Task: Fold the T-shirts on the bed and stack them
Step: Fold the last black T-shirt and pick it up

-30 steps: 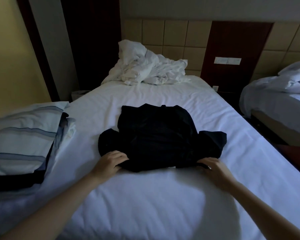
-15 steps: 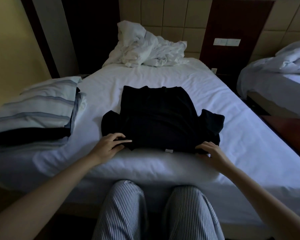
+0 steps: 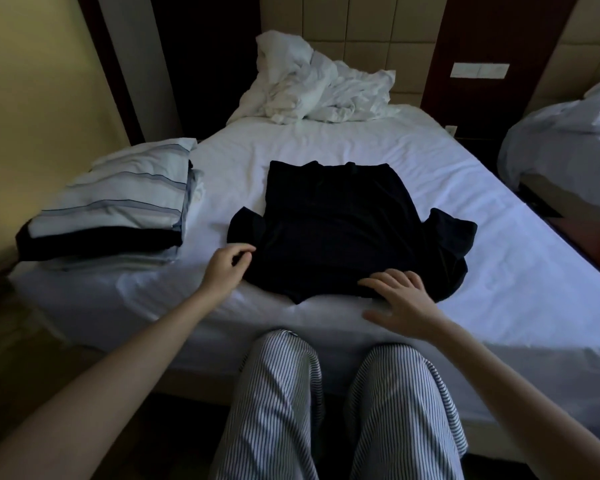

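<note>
Black T-shirt point(image 3: 333, 230) lengthwise along bed point(image 3: 465, 188)

Black T-shirt point(image 3: 336, 230) on bed point(image 3: 499, 271); right hand point(image 3: 400, 299) spread on near hem; left hand point(image 3: 224, 271) curled beside sleeve, grip unclear; folded stack point(image 3: 118, 209) left.
</note>
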Demonstrator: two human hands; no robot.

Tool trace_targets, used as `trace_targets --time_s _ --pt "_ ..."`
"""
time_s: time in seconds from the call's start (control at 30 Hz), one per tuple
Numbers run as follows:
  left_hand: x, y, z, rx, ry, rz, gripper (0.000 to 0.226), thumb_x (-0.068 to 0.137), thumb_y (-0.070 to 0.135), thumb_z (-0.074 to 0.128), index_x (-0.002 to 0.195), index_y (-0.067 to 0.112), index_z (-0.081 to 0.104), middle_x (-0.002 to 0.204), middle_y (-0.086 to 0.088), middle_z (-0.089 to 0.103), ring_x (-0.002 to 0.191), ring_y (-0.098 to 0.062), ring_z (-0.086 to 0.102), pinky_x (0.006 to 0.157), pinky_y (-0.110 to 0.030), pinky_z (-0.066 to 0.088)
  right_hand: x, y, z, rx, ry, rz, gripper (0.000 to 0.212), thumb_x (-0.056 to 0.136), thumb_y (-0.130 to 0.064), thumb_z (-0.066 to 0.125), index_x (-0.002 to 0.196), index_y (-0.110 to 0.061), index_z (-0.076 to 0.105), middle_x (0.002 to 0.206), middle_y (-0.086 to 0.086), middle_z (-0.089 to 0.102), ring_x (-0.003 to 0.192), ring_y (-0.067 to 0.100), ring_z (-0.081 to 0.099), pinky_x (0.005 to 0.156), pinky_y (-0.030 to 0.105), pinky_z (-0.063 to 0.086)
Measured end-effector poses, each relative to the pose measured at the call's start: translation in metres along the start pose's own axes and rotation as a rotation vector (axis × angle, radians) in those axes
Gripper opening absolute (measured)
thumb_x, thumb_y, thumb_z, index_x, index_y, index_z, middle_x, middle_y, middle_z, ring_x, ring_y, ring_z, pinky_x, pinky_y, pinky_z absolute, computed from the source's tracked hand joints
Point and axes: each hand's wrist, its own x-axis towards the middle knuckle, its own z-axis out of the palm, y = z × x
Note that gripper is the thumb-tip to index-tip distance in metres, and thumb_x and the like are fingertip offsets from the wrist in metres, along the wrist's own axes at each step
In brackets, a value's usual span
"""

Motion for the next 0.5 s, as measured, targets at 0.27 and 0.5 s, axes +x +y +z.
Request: trace_targets --time_s 0.27,0.5 --pt "0.067 -0.014 -0.006 -0.489 0.085 -0.788 0.043 0.082 0.02 0.07 0.114 -0.003 0.055 0.11 -0.019 0.061 0.094 -0.034 0.061 0.078 -0.04 0.054 0.073 -0.104 0.025 0.056 -0.128 -0.139 0.074 0.089 -0.059 0.042 0.15 -0.032 0.009 0.158 -0.006 0.01 0.145 0.02 0.004 0.115 0.036 0.001" --pt "0.063 0.006 -0.001 -0.353 0.024 -0.628 0.036 0.082 0.009 0.071 0.115 0.001 0.061 0.114 -0.012 0.064 0.103 -0.027 0.06 0.083 -0.03 0.047 0.1 -0.132 0.045 0.05 -0.167 -0.026 0.055 0.098 -0.017 0.035 0.149 -0.024 0.018 0.158 -0.001 0.01 0.146 0.024 0.001 0.116 0.039 0.0"
